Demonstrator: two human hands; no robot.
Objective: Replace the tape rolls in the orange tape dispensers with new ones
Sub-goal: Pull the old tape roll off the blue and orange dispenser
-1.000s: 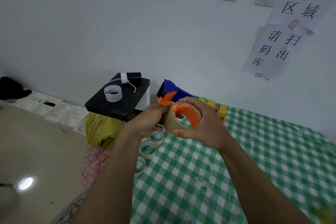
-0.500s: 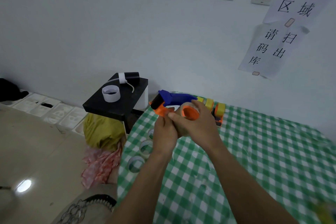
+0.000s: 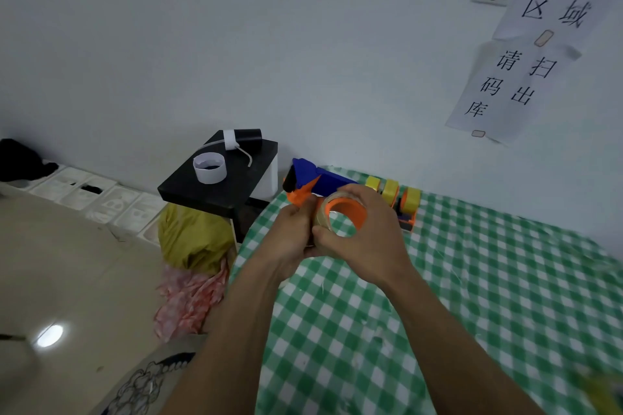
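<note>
Both hands hold one orange tape dispenser [image 3: 300,195] up over the back left corner of the tabletop [image 3: 472,280], which has a green and white checked cloth on it. A clear tape roll [image 3: 322,214] sits around the dispenser's orange wheel [image 3: 355,209]. The dispenser's blue handle [image 3: 320,178] sticks out behind the hands, toward the wall. The right hand [image 3: 371,246] is curled around the roll, with fingers over the top and the thumb across the front. The left hand [image 3: 291,239] has bent fingers that pinch the left side of the roll. Half a second ago the left hand sat in front of the roll and hid most of it. Now it is more to the side, and the round hole of the wheel faces the camera and shows much better. The empty tape rings seen earlier at the left edge are now hidden behind the left arm. More dispensers with yellow rolls [image 3: 406,204] wait at the back edge, just behind the hands. A black stand [image 3: 215,192] with a white ring [image 3: 209,168] on it is beside the table's left side.
</note>
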